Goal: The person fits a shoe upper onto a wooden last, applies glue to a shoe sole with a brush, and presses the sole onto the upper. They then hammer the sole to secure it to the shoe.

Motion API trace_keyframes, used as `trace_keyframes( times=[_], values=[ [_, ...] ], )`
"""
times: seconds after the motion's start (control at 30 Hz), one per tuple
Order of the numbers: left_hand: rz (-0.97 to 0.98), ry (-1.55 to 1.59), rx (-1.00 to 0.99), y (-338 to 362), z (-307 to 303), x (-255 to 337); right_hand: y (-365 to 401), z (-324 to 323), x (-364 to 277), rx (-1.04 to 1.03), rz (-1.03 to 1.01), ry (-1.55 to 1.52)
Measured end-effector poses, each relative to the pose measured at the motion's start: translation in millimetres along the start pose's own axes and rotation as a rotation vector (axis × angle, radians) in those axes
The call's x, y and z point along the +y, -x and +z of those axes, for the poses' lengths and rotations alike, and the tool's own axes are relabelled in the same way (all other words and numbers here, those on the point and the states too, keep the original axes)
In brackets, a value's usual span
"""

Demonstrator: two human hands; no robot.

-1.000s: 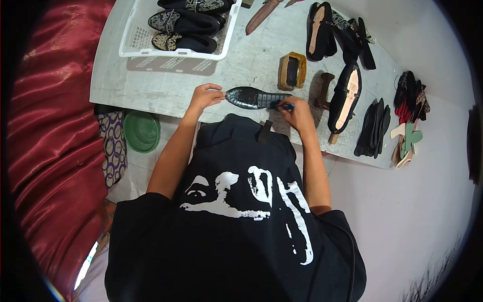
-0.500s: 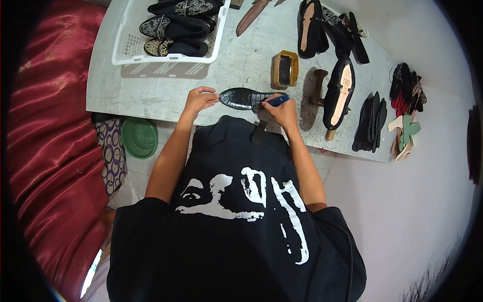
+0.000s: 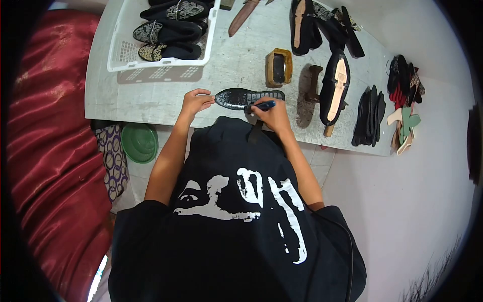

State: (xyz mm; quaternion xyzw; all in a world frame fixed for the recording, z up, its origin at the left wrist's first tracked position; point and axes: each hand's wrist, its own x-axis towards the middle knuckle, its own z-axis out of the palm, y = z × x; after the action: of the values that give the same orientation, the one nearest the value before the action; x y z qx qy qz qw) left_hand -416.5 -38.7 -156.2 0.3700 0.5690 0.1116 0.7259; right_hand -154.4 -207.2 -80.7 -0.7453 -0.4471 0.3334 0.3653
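Note:
A black shoe sole (image 3: 233,98) lies on the table near its front edge, its heel half ridged and its toe half shiny and wet-looking. My left hand (image 3: 195,102) pinches the toe tip of this sole between thumb and fingers. In my right hand (image 3: 274,116) is a tool with a dark blue handle (image 3: 266,105), perhaps a brush; its working end is hard to make out. It meets the sole's near edge around the middle. Behind the sole stands a yellow-brown tub (image 3: 289,68) with dark contents.
A white plastic basket (image 3: 151,67) holds several black embroidered shoes at the back left. To the right are a metal shoe anvil (image 3: 314,83), an upturned shoe (image 3: 334,90) and black soles (image 3: 369,116). A brown sheath (image 3: 241,21) lies at the back.
My right hand has shifted left and toward me, moving the blue-handled tool from the heel end to the near edge of the sole. The whole view has shifted slightly.

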Motion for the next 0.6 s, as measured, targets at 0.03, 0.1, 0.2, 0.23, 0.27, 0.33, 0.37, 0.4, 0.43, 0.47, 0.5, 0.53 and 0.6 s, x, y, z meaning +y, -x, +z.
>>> trace_keyframes(
  times=[0.03,0.1,0.2,0.23,0.27,0.33,0.37,0.4,0.43,0.47,0.5,0.53,0.6],
  values=[
    [0.004,-0.002,0.004,-1,0,-1,1,1,5,-0.012,-0.020,0.009],
    [0.035,-0.005,0.011,-2,1,-4,3,-5,10,0.017,0.026,0.023],
    [0.072,-0.017,0.020,-2,1,-9,10,-32,18,0.177,0.148,0.033],
    [0.083,-0.025,0.020,-2,1,-9,12,-37,25,0.217,0.100,0.106],
    [0.077,-0.024,0.022,-2,1,-9,13,-43,33,0.260,0.052,0.179],
    [0.068,-0.025,0.019,-4,0,-9,16,-45,32,0.329,-0.011,0.283],
    [0.064,-0.019,0.017,-5,0,-9,16,-44,31,0.350,-0.007,0.263],
    [0.059,-0.012,0.017,-5,0,-9,15,-43,31,0.370,-0.003,0.243],
    [0.056,-0.005,0.019,-5,-1,-9,14,-41,30,0.389,-0.002,0.221],
    [0.063,-0.006,0.014,-4,-1,-9,14,-39,29,0.345,0.034,0.182],
    [0.071,-0.008,0.008,-5,-2,-11,14,-38,28,0.301,0.069,0.143],
    [0.079,-0.009,0.001,-6,-3,-13,14,-37,28,0.257,0.104,0.105],
    [0.108,-0.038,-0.022,-5,-3,-16,15,-38,32,0.258,0.138,0.104]
  ],
)
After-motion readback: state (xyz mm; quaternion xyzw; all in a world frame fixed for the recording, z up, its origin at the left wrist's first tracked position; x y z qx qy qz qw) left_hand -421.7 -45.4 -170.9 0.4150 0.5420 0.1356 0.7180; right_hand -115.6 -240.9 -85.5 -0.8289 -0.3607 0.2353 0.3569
